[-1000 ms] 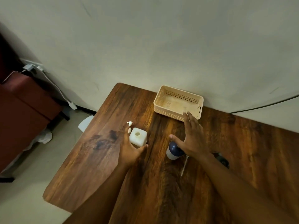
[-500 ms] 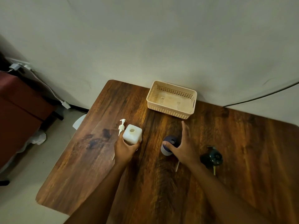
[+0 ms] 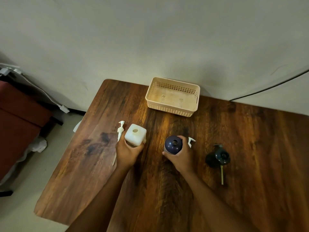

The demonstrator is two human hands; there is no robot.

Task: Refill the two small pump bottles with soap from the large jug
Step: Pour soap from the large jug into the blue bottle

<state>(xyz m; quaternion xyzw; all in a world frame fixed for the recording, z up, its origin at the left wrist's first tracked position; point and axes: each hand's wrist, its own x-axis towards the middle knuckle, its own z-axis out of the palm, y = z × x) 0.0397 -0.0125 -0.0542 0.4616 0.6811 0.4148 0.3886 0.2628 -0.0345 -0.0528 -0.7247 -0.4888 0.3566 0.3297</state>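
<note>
A white square bottle (image 3: pixel 135 134) stands upright on the wooden table (image 3: pixel 250 148) with its neck uncapped; my left hand (image 3: pixel 127 152) grips its near side. A white pump head with tube (image 3: pixel 120 131) lies just left of it. My right hand (image 3: pixel 179 155) grips a dark blue round bottle (image 3: pixel 173 144), also uncapped and upright. Another white pump head (image 3: pixel 190 141) peeks out behind my right hand. A dark pump top with a yellowish tube (image 3: pixel 219 157) lies to the right. No large jug is in view.
A beige perforated basket (image 3: pixel 173 108) sits empty at the table's back edge against the wall. A black cable (image 3: pixel 267 87) runs along the wall at right. A red seat (image 3: pixel 18 118) stands on the floor to the left.
My right hand came back from near the basket and closed round the dark blue bottle. My left hand stayed on the white bottle. The camera view shifted, bringing the dark pump top into sight.
</note>
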